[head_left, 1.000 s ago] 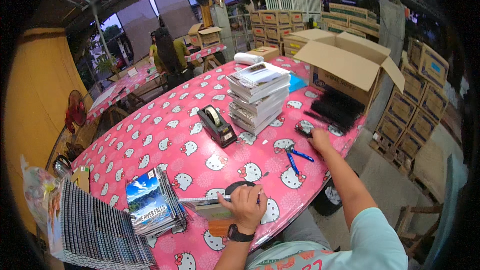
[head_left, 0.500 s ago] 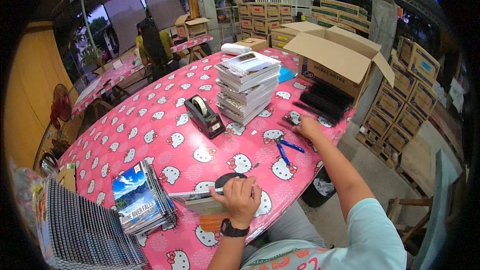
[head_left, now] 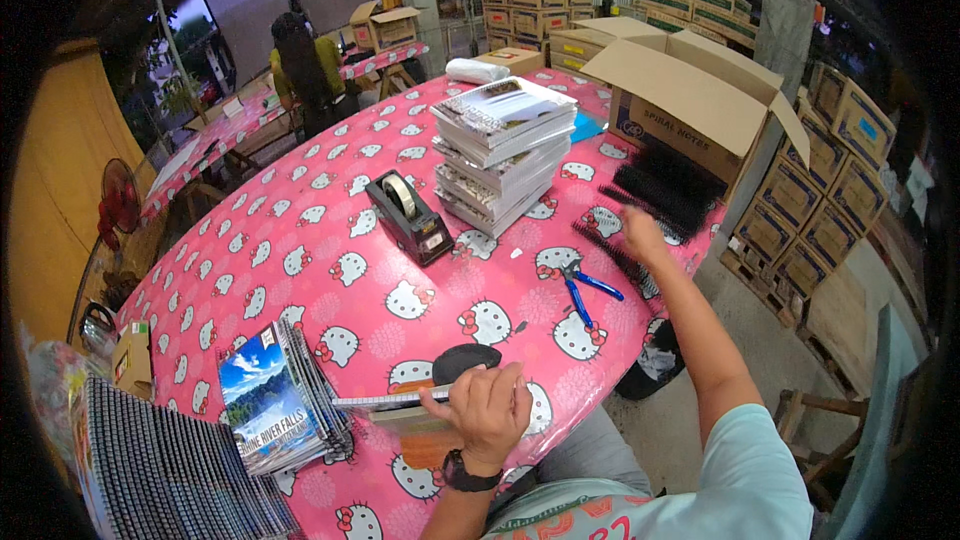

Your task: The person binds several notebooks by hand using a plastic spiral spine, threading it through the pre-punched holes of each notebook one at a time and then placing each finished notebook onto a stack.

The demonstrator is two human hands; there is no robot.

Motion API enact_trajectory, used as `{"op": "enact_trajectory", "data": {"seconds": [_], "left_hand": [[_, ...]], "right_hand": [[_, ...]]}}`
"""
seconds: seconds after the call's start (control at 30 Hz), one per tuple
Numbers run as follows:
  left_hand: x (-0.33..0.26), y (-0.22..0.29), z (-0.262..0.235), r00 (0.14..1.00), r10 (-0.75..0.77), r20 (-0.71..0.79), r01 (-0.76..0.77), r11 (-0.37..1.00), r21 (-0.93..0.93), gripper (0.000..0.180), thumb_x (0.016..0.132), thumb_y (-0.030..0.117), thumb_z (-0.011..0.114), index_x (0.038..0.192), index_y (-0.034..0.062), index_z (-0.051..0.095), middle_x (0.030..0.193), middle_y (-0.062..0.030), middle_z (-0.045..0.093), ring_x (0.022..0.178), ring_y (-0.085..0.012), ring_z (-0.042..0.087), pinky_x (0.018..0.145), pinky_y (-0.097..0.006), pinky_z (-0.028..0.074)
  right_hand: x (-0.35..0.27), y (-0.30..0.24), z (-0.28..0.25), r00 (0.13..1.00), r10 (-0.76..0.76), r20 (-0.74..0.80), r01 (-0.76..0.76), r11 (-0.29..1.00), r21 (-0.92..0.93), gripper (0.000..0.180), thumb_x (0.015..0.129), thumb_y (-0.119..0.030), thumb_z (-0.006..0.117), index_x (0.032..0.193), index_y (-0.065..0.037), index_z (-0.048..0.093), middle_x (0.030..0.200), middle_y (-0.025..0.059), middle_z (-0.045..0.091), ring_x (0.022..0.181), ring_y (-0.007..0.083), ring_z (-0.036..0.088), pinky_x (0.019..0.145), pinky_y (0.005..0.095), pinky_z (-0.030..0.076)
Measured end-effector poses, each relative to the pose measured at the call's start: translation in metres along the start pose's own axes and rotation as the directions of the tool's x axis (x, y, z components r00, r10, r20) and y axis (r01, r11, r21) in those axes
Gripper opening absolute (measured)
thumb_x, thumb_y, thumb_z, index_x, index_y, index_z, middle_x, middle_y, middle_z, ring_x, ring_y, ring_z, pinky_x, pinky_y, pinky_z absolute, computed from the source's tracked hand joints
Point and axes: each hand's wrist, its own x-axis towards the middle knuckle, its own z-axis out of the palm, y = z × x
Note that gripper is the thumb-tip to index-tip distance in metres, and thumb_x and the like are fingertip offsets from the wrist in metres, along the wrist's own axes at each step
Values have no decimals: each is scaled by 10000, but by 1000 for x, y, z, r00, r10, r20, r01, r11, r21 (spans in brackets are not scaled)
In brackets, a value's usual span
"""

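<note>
My left hand (head_left: 488, 405) is closed around an unbound notebook (head_left: 400, 410), standing it on its long edge near the table's front. A round black object (head_left: 466, 362) lies just beyond that hand. Over to the right, my right hand (head_left: 643, 237) has its fingers pinched together at a black spiral coil (head_left: 600, 241); the hand partly hides the grip. A pile of black coils (head_left: 665, 190) lies just past its fingertips. Blue-handled pliers (head_left: 583, 295) rest with handles spread, nearer me than the right hand.
A tall stack of unbound notebooks (head_left: 505, 155) stands mid-table beside a black tape dispenser (head_left: 408, 218). Bound spiral notebooks (head_left: 275, 400) are piled at left, near a long row of more (head_left: 180, 470). An open carton (head_left: 690, 110) sits at the far right. A person (head_left: 305, 70) works at another table.
My right hand has moved a little farther away, toward the coil pile. My left hand keeps its hold on the notebook, which has tilted slightly. The view has shifted a little.
</note>
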Motion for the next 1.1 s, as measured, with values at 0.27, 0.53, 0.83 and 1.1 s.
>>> {"op": "enact_trajectory", "data": {"seconds": [0.27, 0.53, 0.83, 1.1], "left_hand": [[18, -13, -47, 976, -1, 220, 56, 968, -245, 309, 763, 68, 577, 1072, 70, 597, 1008, -54, 615, 962, -224, 547, 946, -420, 279], [25, -22, -48, 981, 4, 193, 56, 951, -305, 198, 701, 21, 676, 883, 92, 646, 875, -33, 649, 806, -187, 592, 805, -351, 350], [24, -19, -48, 980, -36, 198, 99, 943, -318, 160, 711, 34, 685, 855, 88, 640, 856, -43, 654, 810, -193, 606, 807, -346, 353], [23, -11, -50, 970, -112, 217, 167, 952, -257, 178, 717, 89, 688, 887, 109, 638, 866, -32, 639, 827, -184, 587, 857, -372, 321]], "right_hand": [[-59, -137, -133, 872, -316, 374, 25, 791, 611, 277, 937, -198, 412, 1127, -10, 487, 1026, 146, 575, 947, 273, 558, 835, 365, 432], [-137, -196, -116, 770, -599, 220, 133, 488, 863, 235, 769, -46, 647, 1003, -59, 654, 796, 67, 581, 744, 174, 569, 629, 296, 441], [-129, -197, -108, 681, -704, 200, 135, 389, 911, 247, 741, -9, 642, 981, -68, 646, 870, 89, 592, 830, 231, 574, 736, 319, 455], [-129, -202, -114, 574, -738, 356, 51, 467, 883, 259, 856, -75, 555, 1112, -51, 581, 818, 148, 616, 676, 289, 595, 636, 361, 478]]}}
